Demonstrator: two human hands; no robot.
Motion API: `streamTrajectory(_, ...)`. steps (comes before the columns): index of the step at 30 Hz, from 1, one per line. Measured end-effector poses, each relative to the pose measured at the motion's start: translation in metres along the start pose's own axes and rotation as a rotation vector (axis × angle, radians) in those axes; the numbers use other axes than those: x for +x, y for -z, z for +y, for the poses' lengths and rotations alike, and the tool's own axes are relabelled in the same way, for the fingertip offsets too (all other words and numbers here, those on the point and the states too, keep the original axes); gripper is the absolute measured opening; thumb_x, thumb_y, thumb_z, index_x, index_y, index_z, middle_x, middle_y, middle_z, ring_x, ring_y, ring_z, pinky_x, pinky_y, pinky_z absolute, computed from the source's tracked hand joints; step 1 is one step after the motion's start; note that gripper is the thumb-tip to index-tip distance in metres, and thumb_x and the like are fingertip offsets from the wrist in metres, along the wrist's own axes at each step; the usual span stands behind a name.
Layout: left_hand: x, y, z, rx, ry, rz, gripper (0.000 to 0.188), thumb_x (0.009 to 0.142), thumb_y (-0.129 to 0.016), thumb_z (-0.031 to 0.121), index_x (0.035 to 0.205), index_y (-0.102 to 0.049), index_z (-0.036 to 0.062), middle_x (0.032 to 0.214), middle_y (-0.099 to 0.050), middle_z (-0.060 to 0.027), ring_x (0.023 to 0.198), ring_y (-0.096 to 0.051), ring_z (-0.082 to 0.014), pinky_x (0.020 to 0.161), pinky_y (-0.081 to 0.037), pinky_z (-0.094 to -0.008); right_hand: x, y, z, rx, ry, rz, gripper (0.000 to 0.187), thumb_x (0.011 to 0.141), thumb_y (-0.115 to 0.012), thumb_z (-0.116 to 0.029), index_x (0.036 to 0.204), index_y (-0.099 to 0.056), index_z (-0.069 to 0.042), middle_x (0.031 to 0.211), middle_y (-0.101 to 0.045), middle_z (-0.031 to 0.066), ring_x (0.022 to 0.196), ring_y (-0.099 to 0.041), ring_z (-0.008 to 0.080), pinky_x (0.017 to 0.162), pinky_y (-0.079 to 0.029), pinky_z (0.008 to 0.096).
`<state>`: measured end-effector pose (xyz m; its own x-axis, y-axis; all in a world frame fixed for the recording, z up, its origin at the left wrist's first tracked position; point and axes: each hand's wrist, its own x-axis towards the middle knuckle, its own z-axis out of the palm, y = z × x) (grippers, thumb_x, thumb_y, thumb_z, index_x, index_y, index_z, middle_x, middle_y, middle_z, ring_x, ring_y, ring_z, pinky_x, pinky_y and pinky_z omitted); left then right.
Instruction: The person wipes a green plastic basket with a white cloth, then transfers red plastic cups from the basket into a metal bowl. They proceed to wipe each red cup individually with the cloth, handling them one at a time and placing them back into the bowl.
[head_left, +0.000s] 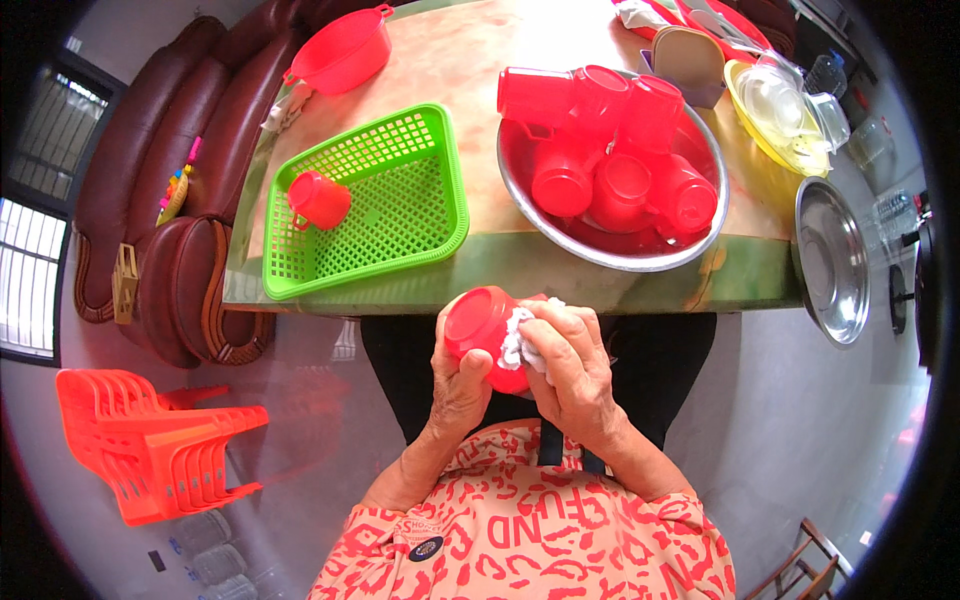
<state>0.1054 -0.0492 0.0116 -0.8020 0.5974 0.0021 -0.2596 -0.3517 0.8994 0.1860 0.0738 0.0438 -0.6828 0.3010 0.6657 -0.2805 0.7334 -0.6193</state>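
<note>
A red plastic mug (476, 318) is tilted in front of my body, just off the table's near edge, its round base turned up. My left hand (458, 375) wraps round its left side, thumb along the wall. On the mug's other side, my right hand (572, 365) presses a crumpled white cloth (517, 340) to its surface. A steel basin (612, 258) with several more red mugs (622, 190), most of them bottom up, stands ahead to the right. One red mug (322, 200) lies in the green plastic basket (455, 215) ahead to the left.
At the table's far left is a red basin (345, 55). A yellow basin (750, 120) with clear plastic containers sits at the right, near a round steel tray (835, 265) by the table's edge. Stacked orange chairs (150, 440) and a brown sofa (150, 130) stand to the left.
</note>
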Motion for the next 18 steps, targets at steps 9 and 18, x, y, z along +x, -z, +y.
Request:
streamTrajectory(9, 0.004, 0.0, 0.02, 0.186, -0.02, -0.165, 0.084, 0.073, -0.082, 0.032, 0.135, -0.034, 0.0009, 0.126, -0.05, -0.0094, 0.117, -0.049, -0.0172, 0.102, -0.04, -0.034, 0.009, 0.033, 0.01, 0.064, -0.092, 0.095, 0.034, 0.068, -0.07, 0.003, 0.101, -0.061, 0.001, 0.096, -0.061, 0.017, 0.084, -0.058, 0.0314, 0.073, -0.048, 0.0387)
streamTrajectory(18, 0.004, 0.012, 0.022, 0.146, 0.05, -0.254, 0.095, 0.063, -0.088, 0.036, 0.135, -0.037, -0.0005, 0.128, -0.049, -0.0099, 0.118, -0.05, -0.0186, 0.103, -0.039, -0.034, 0.01, 0.041, 0.029, 0.715, -0.613, -0.367, 0.021, 0.081, -0.063, -0.005, 0.102, -0.059, -0.003, 0.079, -0.06, 0.004, 0.057, -0.056, 0.0096, 0.05, -0.044, 0.023)
